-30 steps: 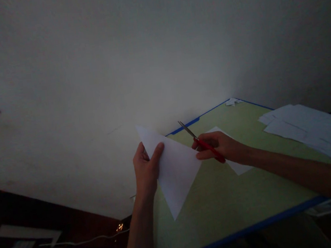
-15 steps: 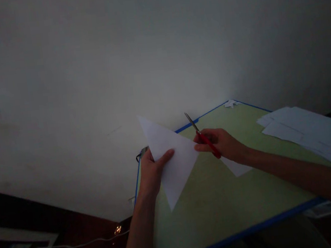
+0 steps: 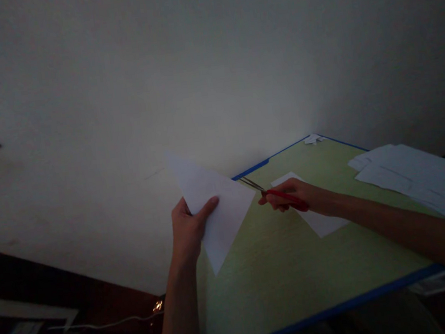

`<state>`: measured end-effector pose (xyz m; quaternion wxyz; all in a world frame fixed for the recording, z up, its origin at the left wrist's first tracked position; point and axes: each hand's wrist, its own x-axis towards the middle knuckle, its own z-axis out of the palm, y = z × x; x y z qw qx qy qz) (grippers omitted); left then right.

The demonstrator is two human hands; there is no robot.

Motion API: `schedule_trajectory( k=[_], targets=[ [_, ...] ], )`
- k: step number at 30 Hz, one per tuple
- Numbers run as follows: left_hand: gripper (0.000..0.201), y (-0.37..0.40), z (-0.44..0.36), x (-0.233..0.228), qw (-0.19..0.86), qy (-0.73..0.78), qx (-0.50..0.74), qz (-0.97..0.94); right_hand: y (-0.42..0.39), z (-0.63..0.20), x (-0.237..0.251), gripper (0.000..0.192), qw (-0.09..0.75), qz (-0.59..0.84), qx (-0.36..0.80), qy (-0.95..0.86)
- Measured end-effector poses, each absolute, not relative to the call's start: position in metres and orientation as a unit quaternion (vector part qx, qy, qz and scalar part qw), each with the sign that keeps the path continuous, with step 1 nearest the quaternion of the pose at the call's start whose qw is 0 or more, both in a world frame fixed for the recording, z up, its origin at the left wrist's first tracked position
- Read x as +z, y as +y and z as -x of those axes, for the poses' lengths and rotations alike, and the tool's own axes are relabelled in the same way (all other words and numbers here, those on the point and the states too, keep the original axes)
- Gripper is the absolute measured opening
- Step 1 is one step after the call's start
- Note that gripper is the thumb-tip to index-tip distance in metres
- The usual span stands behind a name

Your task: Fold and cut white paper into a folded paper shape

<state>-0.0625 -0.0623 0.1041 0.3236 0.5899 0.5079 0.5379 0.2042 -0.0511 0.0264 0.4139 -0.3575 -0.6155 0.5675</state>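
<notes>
Scissors (image 3: 274,193) swung flatter, blades now at paper triangle (image 3: 215,210); no writing.

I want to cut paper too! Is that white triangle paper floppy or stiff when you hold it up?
Probably fairly stiff for paper: the triangle paper stands out flat from the left hand without drooping, perhaps because it is folded. It is likely very light, since one thumb pinch holds it. Near the scissors, it could still bend easily.

A white paper triangle (image 3: 215,210) is held up off the bench, one point down. Red-handled scissors (image 3: 274,193) lie nearly level, blades slightly parted at the triangle's right corner.
</notes>
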Motion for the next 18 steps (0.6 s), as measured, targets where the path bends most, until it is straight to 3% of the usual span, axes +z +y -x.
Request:
schedule_trajectory(
  k=[18],
  targets=[
    [0.040,-0.0657,0.0591,0.1048,0.317,0.517,0.517,-0.604,-0.0486,-0.2042,0.0302,0.044,0.408,0.368,0.573,-0.608]
  ],
)
